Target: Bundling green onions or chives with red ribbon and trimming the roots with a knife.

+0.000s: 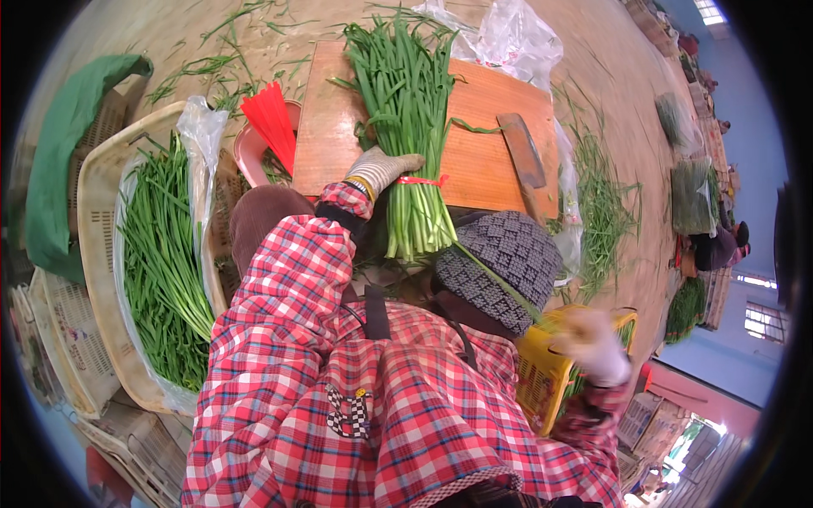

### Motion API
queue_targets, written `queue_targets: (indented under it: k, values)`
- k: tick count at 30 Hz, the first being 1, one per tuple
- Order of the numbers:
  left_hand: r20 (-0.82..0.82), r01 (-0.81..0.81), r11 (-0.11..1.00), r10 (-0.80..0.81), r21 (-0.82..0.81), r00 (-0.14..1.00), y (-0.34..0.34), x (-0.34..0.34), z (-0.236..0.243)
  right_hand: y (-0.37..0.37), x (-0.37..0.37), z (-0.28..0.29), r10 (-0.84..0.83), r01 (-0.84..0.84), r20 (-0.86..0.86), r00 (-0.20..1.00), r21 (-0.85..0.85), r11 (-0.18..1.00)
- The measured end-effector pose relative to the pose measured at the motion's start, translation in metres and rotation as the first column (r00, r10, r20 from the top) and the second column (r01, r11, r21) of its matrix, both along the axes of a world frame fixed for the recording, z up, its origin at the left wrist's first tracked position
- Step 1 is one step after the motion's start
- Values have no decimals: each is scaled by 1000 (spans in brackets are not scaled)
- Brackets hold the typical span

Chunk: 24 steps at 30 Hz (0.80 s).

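Observation:
A thick bunch of garlic chives (402,93) lies over the near edge of a wooden board (487,93), pale stem ends toward me. A red tie (421,180) circles its stems. My left hand (378,172), in a striped knit glove, grips the bunch just above this tie. Low at the right, my gloved right hand (593,345) is blurred by motion over a yellow crate (542,368). A single long chive blade (498,281) stretches taut from the stem ends to its fingers. A cleaver (521,151) rests on the board's right side.
Red strips (271,127) stick out of a pink container (251,154) beside the board. At left, a plastic-lined crate (95,199) holds loose chives (161,262). Clear plastic bags (517,42) lie behind the board. Chive scraps (597,212) litter the floor. Bundles and people are far right.

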<state>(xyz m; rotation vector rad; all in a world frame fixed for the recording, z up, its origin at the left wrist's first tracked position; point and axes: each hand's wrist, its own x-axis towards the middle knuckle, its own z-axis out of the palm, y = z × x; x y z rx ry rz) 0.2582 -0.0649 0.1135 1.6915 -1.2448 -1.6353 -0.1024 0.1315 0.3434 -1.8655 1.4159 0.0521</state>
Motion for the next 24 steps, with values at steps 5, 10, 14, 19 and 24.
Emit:
queue_targets:
  k: [5, 10, 14, 19, 24]
  values:
    - [-250, -125, 990, 139, 68, 958, 1, 1, -18, -20, -186, 75, -762, 445, -236, 603, -693, 567]
    - [-359, -176, 978, 204, 109, 911, 1, 13, -46, -105, -113, -35, -573, 534, 91, 815, -502, 680]
    - [-714, -56, 993, 117, 108, 691, 22, 29, -28, -150, 67, -192, -542, 217, 452, 709, 591, 777]
    - [-796, 270, 962, -130, 43, 591, 42, 34, 26, -172, 167, -232, -833, -76, 539, 129, 842, 533]
    - [-701, -9, 972, -163, -235, 694, 48, 25, 89, -173, 179, -147, -620, 30, 784, 33, 619, 785]
